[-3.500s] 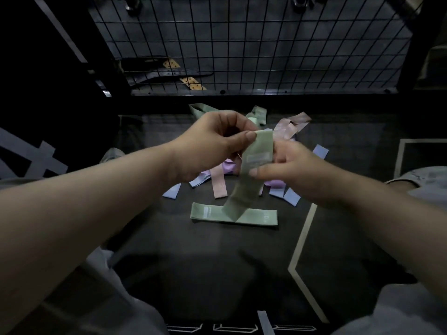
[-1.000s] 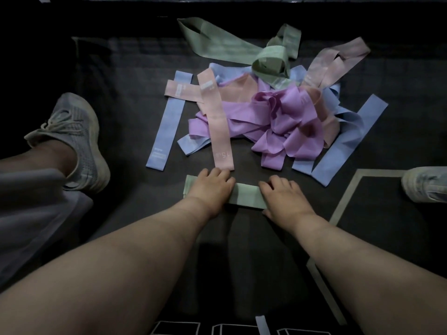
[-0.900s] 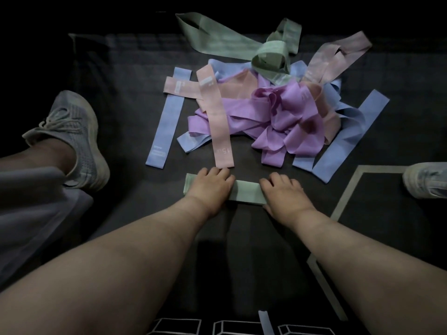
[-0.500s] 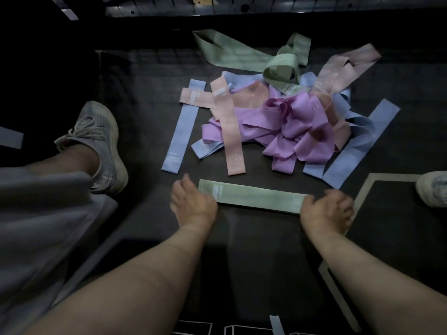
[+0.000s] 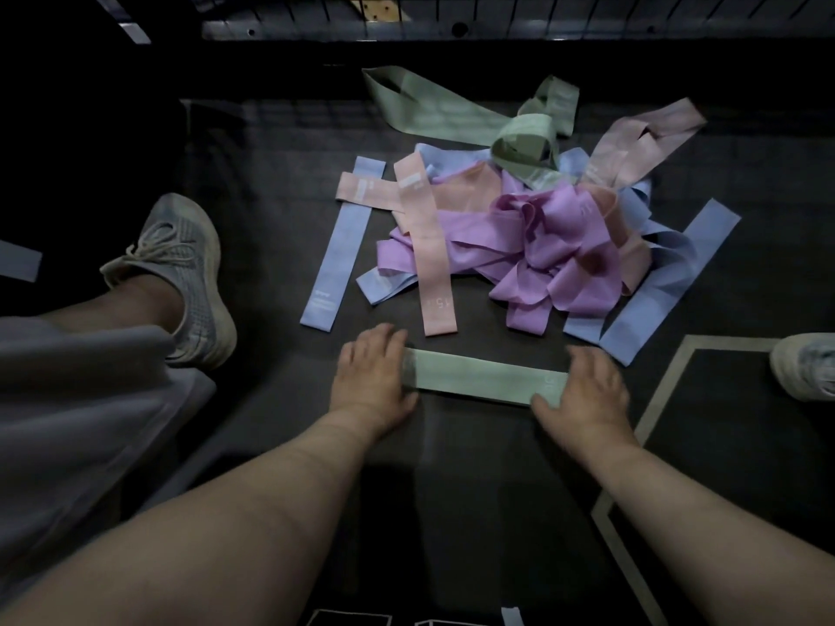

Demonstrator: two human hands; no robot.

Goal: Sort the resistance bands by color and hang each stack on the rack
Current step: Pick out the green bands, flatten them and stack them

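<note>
A flat green band stack (image 5: 479,377) lies across the dark mat in front of me. My left hand (image 5: 372,375) presses flat on its left end and my right hand (image 5: 587,390) presses on its right end. Behind it sits a mixed pile: crumpled purple bands (image 5: 542,255), pink bands (image 5: 427,246), blue bands (image 5: 336,250) and more green bands (image 5: 452,110) at the back. The wire rack (image 5: 452,11) runs along the top edge.
My left shoe (image 5: 189,282) rests on the mat at the left and my right shoe (image 5: 804,372) at the right edge. Pale tape lines (image 5: 655,390) mark the floor at the right. The mat (image 5: 474,490) continues toward me.
The green band I held up was laid on the mat. My hands pressed near its middle, slid apart to its ends, and now rest on the ends.
</note>
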